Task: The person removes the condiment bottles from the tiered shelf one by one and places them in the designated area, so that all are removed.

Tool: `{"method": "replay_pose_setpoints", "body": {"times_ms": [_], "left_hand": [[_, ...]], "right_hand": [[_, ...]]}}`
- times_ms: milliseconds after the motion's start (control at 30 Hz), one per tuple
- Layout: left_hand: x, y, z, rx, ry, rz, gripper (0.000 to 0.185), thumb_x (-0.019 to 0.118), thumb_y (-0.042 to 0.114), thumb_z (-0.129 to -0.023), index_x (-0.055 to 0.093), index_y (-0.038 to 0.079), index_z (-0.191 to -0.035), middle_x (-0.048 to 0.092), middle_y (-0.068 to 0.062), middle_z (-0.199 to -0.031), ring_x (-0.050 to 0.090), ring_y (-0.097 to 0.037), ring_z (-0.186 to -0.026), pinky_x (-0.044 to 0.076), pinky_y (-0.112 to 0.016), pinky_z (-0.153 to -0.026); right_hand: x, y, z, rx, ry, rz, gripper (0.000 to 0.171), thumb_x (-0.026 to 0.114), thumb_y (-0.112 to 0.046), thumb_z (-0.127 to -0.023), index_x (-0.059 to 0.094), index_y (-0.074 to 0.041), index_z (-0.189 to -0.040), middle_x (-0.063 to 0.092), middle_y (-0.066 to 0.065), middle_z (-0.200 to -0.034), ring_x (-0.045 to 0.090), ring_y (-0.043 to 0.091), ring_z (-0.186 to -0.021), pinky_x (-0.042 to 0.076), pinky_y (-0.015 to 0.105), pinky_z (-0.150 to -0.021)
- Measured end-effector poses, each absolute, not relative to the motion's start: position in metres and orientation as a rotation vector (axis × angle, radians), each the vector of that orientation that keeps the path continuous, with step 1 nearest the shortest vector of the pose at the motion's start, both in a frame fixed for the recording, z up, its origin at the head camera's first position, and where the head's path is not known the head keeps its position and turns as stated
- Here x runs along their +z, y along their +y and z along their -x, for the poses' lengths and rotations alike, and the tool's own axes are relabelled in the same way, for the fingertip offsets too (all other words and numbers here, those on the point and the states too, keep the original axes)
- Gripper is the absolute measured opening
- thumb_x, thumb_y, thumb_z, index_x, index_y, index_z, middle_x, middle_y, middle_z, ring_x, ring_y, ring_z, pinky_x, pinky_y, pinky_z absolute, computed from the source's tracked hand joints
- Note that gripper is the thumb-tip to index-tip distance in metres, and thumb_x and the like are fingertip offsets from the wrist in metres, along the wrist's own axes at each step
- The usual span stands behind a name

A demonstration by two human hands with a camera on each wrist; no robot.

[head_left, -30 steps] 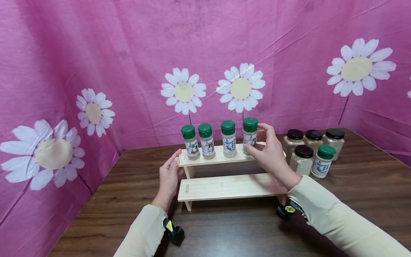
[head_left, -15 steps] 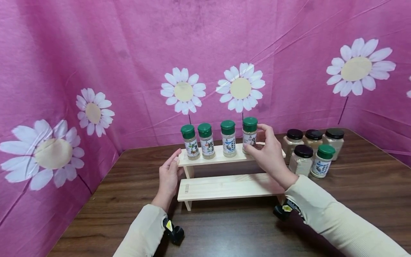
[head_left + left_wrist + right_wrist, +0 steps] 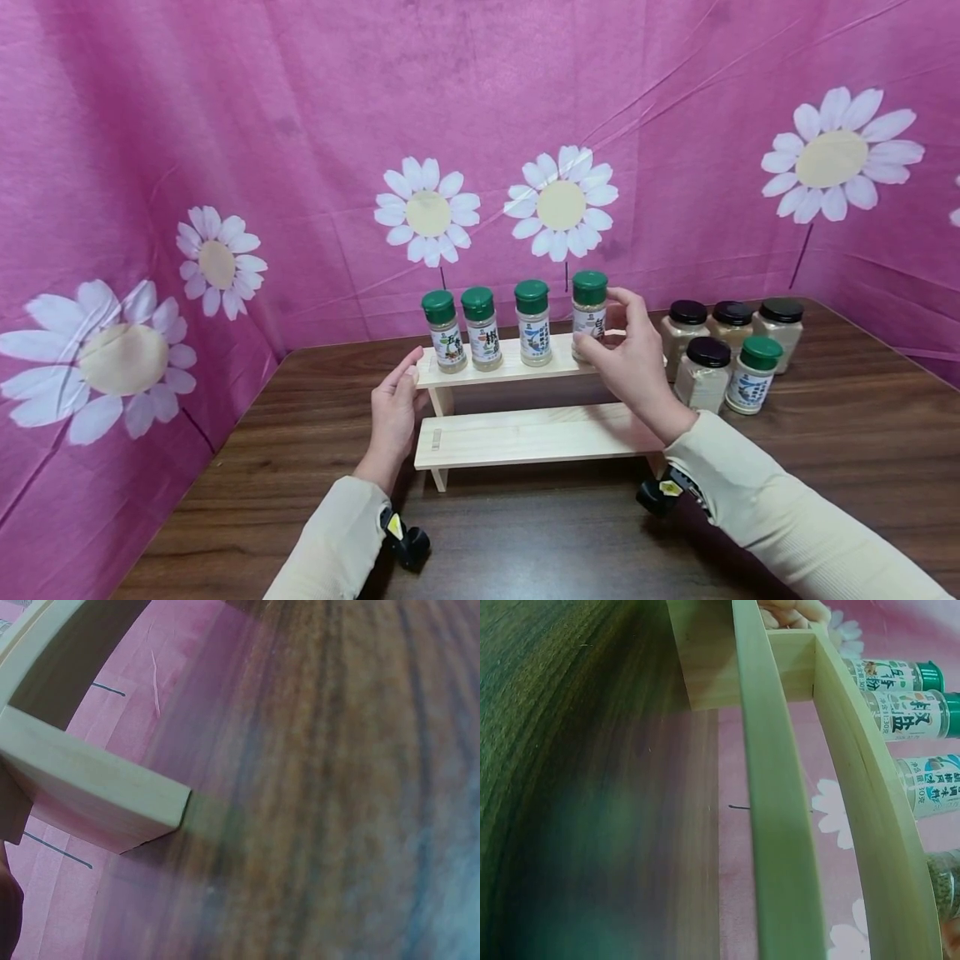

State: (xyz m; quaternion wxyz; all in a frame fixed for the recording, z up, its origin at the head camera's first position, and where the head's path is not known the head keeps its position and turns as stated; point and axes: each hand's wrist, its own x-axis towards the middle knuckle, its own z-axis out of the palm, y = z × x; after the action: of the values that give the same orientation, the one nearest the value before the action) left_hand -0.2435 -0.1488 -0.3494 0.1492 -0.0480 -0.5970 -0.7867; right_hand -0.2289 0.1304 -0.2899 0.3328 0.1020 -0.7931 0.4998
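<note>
right hand [image 3: 633, 362] grips fourth green-capped spice bottle [image 3: 588, 312] on two-tier pale wooden rack [image 3: 525, 433]; left hand [image 3: 393, 408] rests flat on rack end; five jars [image 3: 723, 350] right of rack still unplaced.

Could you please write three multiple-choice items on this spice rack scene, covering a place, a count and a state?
1. Where does the left hand rest?
A. on the wooden rack's left end
B. on a black-lidded jar
C. flat on the table

2. How many green-capped bottles stand on the top shelf?
A. two
B. four
C. six

3. What is the right hand doing?
A. lying open
B. gripping the rightmost bottle
C. holding a lid

Answers: 1 A, its fingers touch the shelf's end; 2 B, four caps in a row; 3 B, its fingers curl round that bottle.
</note>
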Motion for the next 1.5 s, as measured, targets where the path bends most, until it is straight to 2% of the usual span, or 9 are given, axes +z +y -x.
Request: {"method": "replay_pose_setpoints", "body": {"times_ms": [133, 367, 500, 700, 867, 967, 1200, 1500], "left_hand": [[-0.349, -0.149, 0.243, -2.257, -1.72, 0.128, 0.039, 0.039, 0.005, -0.095, 0.046, -0.006, -0.132, 0.048, -0.024, -0.132, 0.061, -0.004, -0.091, 0.052, -0.022, -0.08], [-0.348, -0.149, 0.243, -2.249, -1.728, 0.134, 0.04, 0.039, 0.005, -0.094, 0.046, -0.007, -0.131, 0.048, -0.024, -0.133, 0.061, -0.004, -0.092, 0.052, -0.024, -0.081], [-0.347, -0.148, 0.244, -2.252, -1.721, 0.131, 0.04, 0.039, 0.004, -0.093, 0.047, -0.007, -0.131, 0.048, -0.025, -0.132, 0.061, -0.005, -0.092, 0.052, -0.024, -0.081], [-0.346, -0.148, 0.244, -2.247, -1.721, 0.129, 0.04, 0.039, 0.003, -0.093, 0.047, -0.007, -0.131, 0.048, -0.025, -0.132, 0.061, -0.004, -0.09, 0.052, -0.023, -0.079], [-0.346, -0.148, 0.244, -2.241, -1.729, 0.125, 0.04, 0.039, 0.004, -0.093, 0.047, -0.007, -0.131, 0.048, -0.025, -0.132, 0.061, -0.004, -0.09, 0.052, -0.023, -0.079], [-0.346, -0.149, 0.244, -2.236, -1.731, 0.125, 0.04, 0.039, 0.004, -0.093, 0.047, -0.006, -0.131, 0.048, -0.025, -0.132, 0.061, -0.004, -0.091, 0.052, -0.023, -0.08], [-0.347, -0.148, 0.243, -2.256, -1.702, 0.145, 0.04, 0.038, 0.004, -0.093, 0.046, -0.008, -0.131, 0.048, -0.026, -0.132, 0.062, -0.005, -0.09, 0.052, -0.023, -0.08], [-0.35, -0.149, 0.244, -2.252, -1.704, 0.146, 0.04, 0.039, 0.005, -0.094, 0.046, -0.008, -0.131, 0.047, -0.026, -0.131, 0.062, -0.005, -0.092, 0.052, -0.024, -0.081]], "right_hand": [[-0.291, 0.133, 0.229, 1.307, -2.03, -0.255, 0.06, 0.069, -0.002, -0.072, 0.044, -0.006, -0.126, 0.057, 0.011, -0.09, 0.05, 0.009, -0.08, 0.045, 0.01, -0.067], [-0.289, 0.138, 0.222, 1.313, -1.965, -0.287, 0.065, 0.068, 0.001, -0.073, 0.046, -0.013, -0.132, 0.058, 0.009, -0.098, 0.051, 0.008, -0.081, 0.044, 0.015, -0.069], [-0.287, 0.142, 0.217, 1.329, -1.888, -0.326, 0.066, 0.068, 0.004, -0.072, 0.048, -0.012, -0.132, 0.056, -0.001, -0.097, 0.05, 0.004, -0.082, 0.042, 0.015, -0.071], [-0.287, 0.152, 0.212, 1.286, -1.774, -0.399, 0.066, 0.067, 0.01, -0.069, 0.049, -0.003, -0.131, 0.052, -0.012, -0.099, 0.051, 0.004, -0.082, 0.042, 0.01, -0.069], [-0.285, 0.161, 0.206, 1.27, -1.775, -0.365, 0.065, 0.066, 0.008, -0.071, 0.05, -0.009, -0.132, 0.051, -0.017, -0.103, 0.05, 0.005, -0.088, 0.04, 0.012, -0.07], [-0.283, 0.166, 0.204, 1.253, -1.768, -0.365, 0.065, 0.064, 0.009, -0.072, 0.05, -0.01, -0.133, 0.05, -0.018, -0.105, 0.05, 0.003, -0.09, 0.04, 0.012, -0.072], [-0.284, 0.18, 0.205, 1.231, -1.689, -0.389, 0.063, 0.061, 0.012, -0.07, 0.048, 0.001, -0.13, 0.051, -0.016, -0.105, 0.051, 0.001, -0.09, 0.042, 0.009, -0.075], [-0.289, 0.197, 0.202, 1.253, -1.664, -0.358, 0.062, 0.061, 0.012, -0.07, 0.05, 0.0, -0.13, 0.054, -0.014, -0.106, 0.053, 0.003, -0.091, 0.043, 0.01, -0.077]]}}
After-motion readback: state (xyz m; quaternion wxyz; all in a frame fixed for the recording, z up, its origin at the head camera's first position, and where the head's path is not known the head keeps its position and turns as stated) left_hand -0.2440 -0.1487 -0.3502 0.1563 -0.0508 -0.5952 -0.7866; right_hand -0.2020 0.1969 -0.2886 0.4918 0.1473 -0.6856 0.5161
